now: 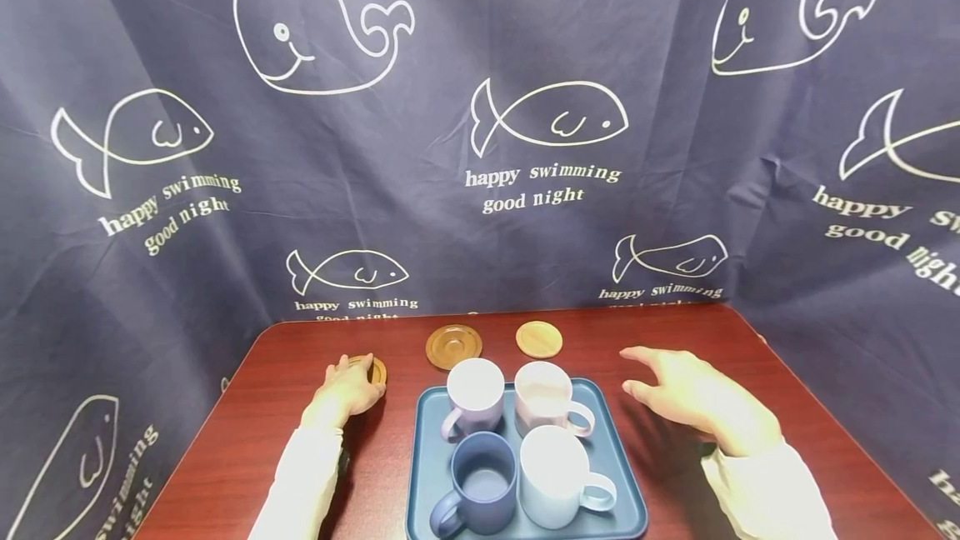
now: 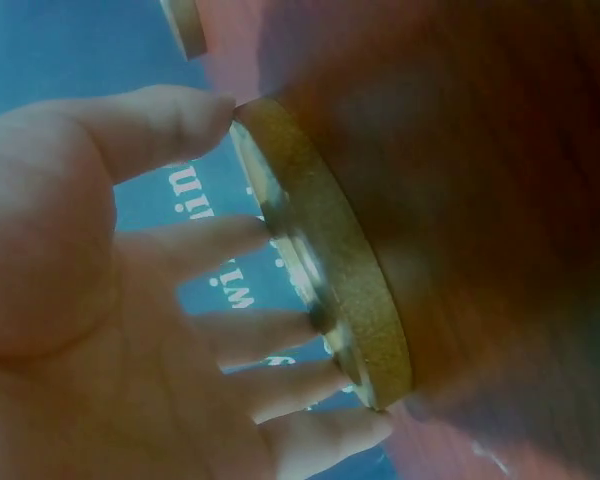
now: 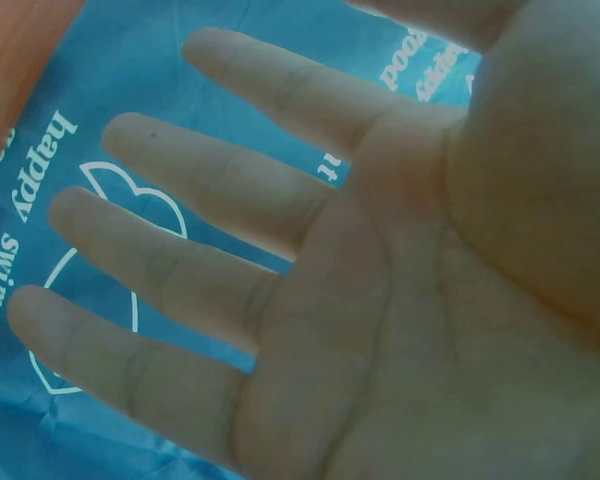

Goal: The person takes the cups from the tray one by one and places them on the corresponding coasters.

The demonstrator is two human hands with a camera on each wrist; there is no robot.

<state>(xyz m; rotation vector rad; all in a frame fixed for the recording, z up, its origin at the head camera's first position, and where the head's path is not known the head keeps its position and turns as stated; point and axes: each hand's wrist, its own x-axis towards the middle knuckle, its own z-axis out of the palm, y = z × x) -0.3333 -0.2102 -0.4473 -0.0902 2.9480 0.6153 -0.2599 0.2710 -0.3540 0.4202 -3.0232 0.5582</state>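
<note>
Coaster point(image 1: 378, 369) gripped by L hand point(image 1: 345, 390), R hand point(image 1: 690, 390) free

Far L: L hand has thumb + fingertips round the rim, i.e. grasping; L wrist view agrees. Coaster is at back-L of tbl point(image 1: 225, 473), well apart from tray point(image 1: 417, 473); can't tell if flat on tbl or slightly raised.

Ctr: mid coaster point(image 1: 453, 346), darker wood w/ recessed ring, flat near back edge, just behind tray, no hand on it. Blue tray in front. Its L col: lavender mug point(image 1: 477, 397) at back, navy mug point(image 1: 483, 482) in front, handles to L. Next, pale coaster point(image 1: 539, 339), flat behind tray, approx in line w/ R col: pink mug point(image 1: 542, 402) at back, pale-blue mug point(image 1: 555, 477) in front, handles to R. All 4 upright.

Far R: R hand over tbl, R of tray, fingers extended, nothing held, touching no coaster or mug.

Progress (my read): early-ish. 3 coasters out in a loose row; L one not yet let go, so that bit's unfinished. Other 2 lie free. No mug on any coaster, all 4 on tray, no hand on them; mug side looks not started, if any.
</note>
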